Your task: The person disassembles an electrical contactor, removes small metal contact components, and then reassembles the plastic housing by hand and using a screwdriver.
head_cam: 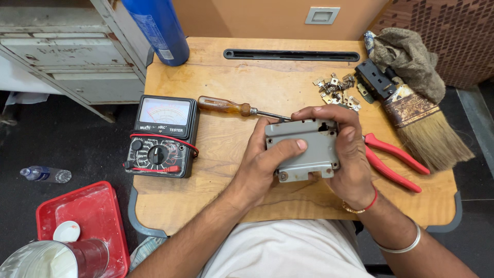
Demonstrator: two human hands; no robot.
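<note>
Both hands hold a grey metal plate-shaped part [307,146] above the middle of a small wooden desk [226,77]. My left hand [262,164] grips its left edge, thumb lying across the face. My right hand [347,154] wraps the right edge, fingers curled over the top. A screwdriver with an amber handle [226,107] lies just behind the part, its tip hidden by my fingers. Red-handled pliers [393,162] lie right of my right hand.
An analog multimeter [162,136] with red leads sits at the desk's left. Several small metal terminals [337,90], a black socket part [374,78], a paintbrush [424,126] and a rag [406,56] lie at the back right. A blue cylinder [157,28] stands back left. A red tray [98,221] is on the floor.
</note>
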